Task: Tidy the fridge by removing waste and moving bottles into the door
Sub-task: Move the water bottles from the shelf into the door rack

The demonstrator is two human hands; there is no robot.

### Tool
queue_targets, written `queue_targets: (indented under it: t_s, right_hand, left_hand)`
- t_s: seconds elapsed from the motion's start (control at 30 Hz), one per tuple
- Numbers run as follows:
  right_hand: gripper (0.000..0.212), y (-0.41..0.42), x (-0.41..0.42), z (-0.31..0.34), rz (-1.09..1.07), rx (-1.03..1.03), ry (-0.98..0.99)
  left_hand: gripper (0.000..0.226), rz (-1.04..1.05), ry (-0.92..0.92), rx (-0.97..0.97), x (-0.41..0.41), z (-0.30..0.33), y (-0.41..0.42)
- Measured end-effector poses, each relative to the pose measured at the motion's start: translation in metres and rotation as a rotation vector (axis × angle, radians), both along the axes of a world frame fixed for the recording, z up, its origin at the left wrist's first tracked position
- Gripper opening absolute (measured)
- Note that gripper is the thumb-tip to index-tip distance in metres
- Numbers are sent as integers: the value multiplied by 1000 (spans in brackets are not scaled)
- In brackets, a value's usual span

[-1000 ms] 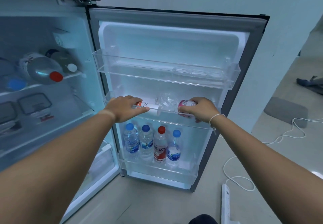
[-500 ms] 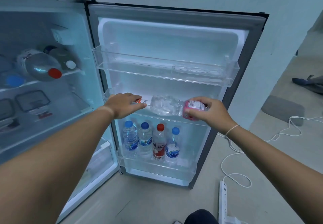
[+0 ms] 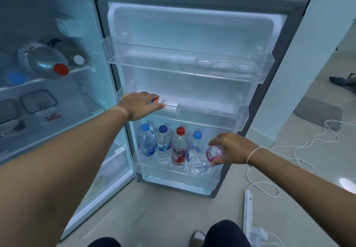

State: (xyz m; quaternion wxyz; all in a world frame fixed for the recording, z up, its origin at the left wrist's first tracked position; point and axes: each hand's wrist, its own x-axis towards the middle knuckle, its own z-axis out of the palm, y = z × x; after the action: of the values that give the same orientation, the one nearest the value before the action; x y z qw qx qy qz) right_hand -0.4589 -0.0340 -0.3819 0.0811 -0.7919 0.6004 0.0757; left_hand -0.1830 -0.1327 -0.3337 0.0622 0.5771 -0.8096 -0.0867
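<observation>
Crushed clear plastic bottle with pink label (image 3: 204, 158) sits lower centre-right of frame, held at its label end by the right hand (image 3: 231, 149), fingers clamped around it; its crumpled body hangs in front of the bottom door shelf (image 3: 173, 175), close to the blue-capped bottle (image 3: 196, 140); touching or not, cannot tell. Looks empty, so likely very light, soft, dented walls that give under squeeze; the label end is probably the firmest place to take hold, crumpled middle would collapse and may slip. Judged as waste going out of the fridge. Left hand (image 3: 141, 105) at centre-left of frame rests over the red-and-white end of a long white tube-like item (image 3: 192, 108) lying flat in the middle door shelf (image 3: 240, 119); fingers curl over it but whether it is truly gripped cannot be told. That item looks stiff, thin, light. Four upright water bottles stand in the bottom shelf, one with red cap and red label (image 3: 179, 148). Top door shelf (image 3: 265, 71) clear plastic. Upper left of frame: large bottle with red cap (image 3: 48, 61) lying on its side on an inner fridge shelf.
</observation>
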Motion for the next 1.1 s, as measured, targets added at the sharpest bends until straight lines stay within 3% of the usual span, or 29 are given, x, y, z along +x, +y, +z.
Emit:
queue_targets:
  t_s: [0.33,0.47,0.7,1.1]
  right_hand:
    - [67,-50,-10,-73,-191,136,92]
    - [55,-59,-2,-93,-194,134,128]
    - [44,-65,1,-121,-257,115,92]
    - [47,-79,-1,-136,-370,79,-23]
  left_hand:
    - [76,9,-5,-6,-1,-1,-3]
    - [76,22,0,-4,-2,-2,-2]
    - [77,18,6,-5,-2,-2,-3]
    - [76,26,6,-15,-2,-4,-4]
